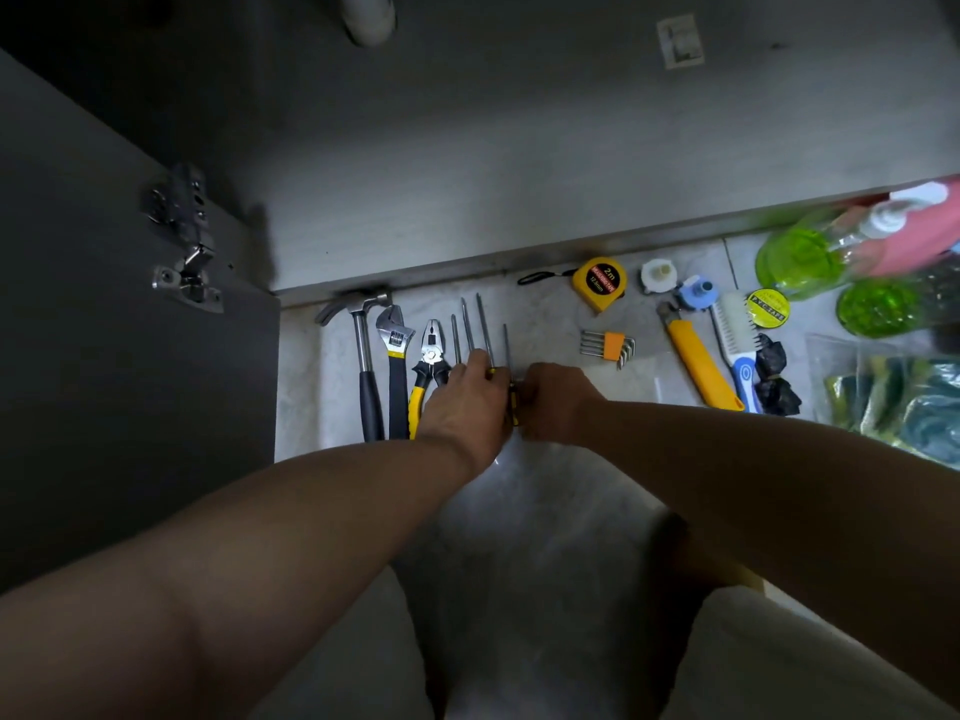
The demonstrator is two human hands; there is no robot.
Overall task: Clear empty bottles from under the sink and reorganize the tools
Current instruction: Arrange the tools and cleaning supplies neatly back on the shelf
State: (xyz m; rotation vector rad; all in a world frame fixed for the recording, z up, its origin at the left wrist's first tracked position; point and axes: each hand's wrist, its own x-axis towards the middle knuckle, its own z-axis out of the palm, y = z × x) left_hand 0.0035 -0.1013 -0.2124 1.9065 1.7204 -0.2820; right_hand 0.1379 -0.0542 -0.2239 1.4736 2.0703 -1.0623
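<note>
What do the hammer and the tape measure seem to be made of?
Hammer: head and shaft look like polished steel, by their grey shine; the black grip is probably rubber or plastic. Tape measure: the yellow case looks like smooth plastic, though painted metal is possible.

We look into a dim cabinet (519,148), darkest at eleven o'clock, with its door (104,356) at nine o'clock in shadow. The scene brightens toward three o'clock, where green bottles (800,262) smear with blur. Glare whitens the tile (519,491) just below our left hand (462,402) and right hand (556,402). The screwdrivers (470,330) read sharp. Wide-angle bending stretches our forearms at the lower edges.
</note>
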